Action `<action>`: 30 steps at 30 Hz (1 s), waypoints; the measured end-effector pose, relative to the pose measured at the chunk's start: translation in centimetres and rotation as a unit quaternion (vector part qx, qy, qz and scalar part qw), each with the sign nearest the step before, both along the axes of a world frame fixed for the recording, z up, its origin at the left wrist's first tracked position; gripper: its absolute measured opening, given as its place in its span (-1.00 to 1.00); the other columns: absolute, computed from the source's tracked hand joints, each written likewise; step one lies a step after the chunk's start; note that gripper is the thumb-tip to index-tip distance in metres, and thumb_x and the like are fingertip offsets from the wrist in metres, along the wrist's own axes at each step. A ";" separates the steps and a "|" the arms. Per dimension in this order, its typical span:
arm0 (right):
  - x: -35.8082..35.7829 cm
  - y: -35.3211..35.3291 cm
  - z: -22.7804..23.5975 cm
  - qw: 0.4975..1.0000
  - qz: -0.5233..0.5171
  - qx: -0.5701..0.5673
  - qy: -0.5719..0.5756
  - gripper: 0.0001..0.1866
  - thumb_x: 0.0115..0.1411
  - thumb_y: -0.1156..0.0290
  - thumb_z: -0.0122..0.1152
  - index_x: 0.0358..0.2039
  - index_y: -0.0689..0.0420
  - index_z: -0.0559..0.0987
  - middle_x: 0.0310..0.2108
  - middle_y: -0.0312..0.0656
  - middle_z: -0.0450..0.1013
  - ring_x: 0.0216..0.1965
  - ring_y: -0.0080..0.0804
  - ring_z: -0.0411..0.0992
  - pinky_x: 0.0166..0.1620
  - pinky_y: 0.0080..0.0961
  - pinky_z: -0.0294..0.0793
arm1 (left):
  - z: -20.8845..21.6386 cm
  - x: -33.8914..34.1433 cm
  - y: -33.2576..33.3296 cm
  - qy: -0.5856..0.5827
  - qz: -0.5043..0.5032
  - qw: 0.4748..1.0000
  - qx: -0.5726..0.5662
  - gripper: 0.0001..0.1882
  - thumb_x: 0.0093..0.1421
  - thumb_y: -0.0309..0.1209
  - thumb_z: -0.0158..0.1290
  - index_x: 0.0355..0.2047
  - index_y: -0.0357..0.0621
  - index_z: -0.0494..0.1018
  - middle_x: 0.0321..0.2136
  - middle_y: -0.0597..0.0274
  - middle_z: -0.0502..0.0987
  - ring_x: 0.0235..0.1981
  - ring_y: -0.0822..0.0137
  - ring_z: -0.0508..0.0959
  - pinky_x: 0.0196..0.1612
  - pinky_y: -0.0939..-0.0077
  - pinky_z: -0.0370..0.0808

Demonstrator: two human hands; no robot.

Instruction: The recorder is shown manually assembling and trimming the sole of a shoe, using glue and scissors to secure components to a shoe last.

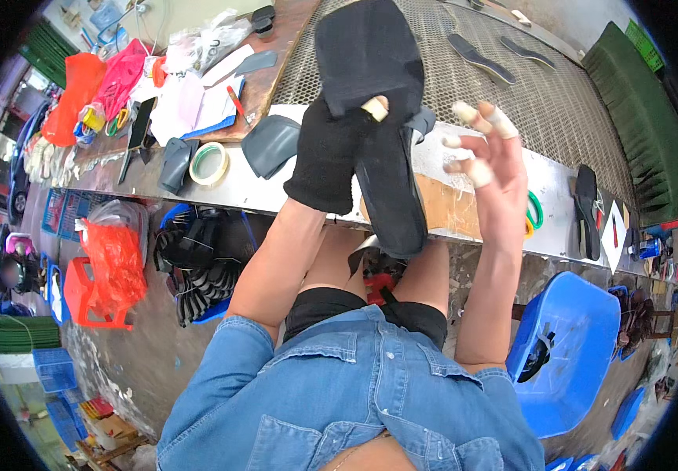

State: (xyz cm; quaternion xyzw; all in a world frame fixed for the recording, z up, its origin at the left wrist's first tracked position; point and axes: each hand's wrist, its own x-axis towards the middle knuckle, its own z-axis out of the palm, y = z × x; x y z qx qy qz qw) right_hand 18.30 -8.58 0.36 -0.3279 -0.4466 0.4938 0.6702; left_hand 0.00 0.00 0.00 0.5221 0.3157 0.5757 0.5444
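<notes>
In my left hand (pixel 328 149), covered by a black fingerless glove, is a black shoe sole (pixel 390 184) with a broad, square-ended upper part (pixel 370 55). My thumb, its tip wrapped in white, presses across the sole's middle. The sole stands tilted above the bench edge, its narrower end toward me. To its right, my right hand (pixel 489 161) is raised with fingers apart and slightly bent, touching nothing. White wraps cover its fingertips. Behind the sole, a tan board (pixel 449 204) lies on the white bench top.
Curved dark grey pieces (pixel 270 147) and a tape roll (pixel 208 163) lie on the bench to the left. Two soles (pixel 480 59) rest on the wire mesh (pixel 433 94). Another black sole (pixel 587 212) and green-handled scissors (pixel 534 210) are at right. A blue tub (pixel 578 361) stands below.
</notes>
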 end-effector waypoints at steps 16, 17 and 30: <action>-1.7 1.2 0.1 0.883 -0.223 0.196 -0.364 -0.78 -0.02 0.68 0.20 -0.31 0.21 0.60 -0.30 -0.22 0.40 -0.23 -0.43 0.39 -0.16 -0.58 0.37 | -0.3 0.0 0.1 -0.033 -0.183 0.968 -0.170 -0.55 0.04 -0.22 0.20 -0.16 -0.29 0.43 -0.33 0.17 0.52 -0.38 0.42 0.52 -0.34 0.55 0.48; -2.2 0.4 0.1 0.881 -0.219 0.163 -0.386 -0.83 0.05 0.66 0.17 -0.30 0.24 0.59 -0.26 -0.21 0.39 -0.20 -0.45 0.37 -0.14 -0.60 0.35 | -1.0 0.0 0.8 -0.020 -0.164 0.975 -0.149 -0.54 0.03 -0.21 0.21 -0.17 -0.28 0.43 -0.33 0.16 0.53 -0.37 0.41 0.52 -0.33 0.54 0.47; 2.2 -8.0 -1.7 0.941 -0.234 0.189 -0.154 -0.81 0.26 0.44 -0.02 -0.14 0.22 0.36 -0.13 0.02 0.36 -0.12 -0.16 0.39 -0.12 -0.32 0.48 | -3.4 -1.9 10.0 -0.225 -0.034 0.960 -0.166 -0.58 0.11 -0.27 0.12 -0.04 -0.14 0.37 -0.19 0.17 0.53 -0.20 0.26 0.53 -0.12 0.38 0.48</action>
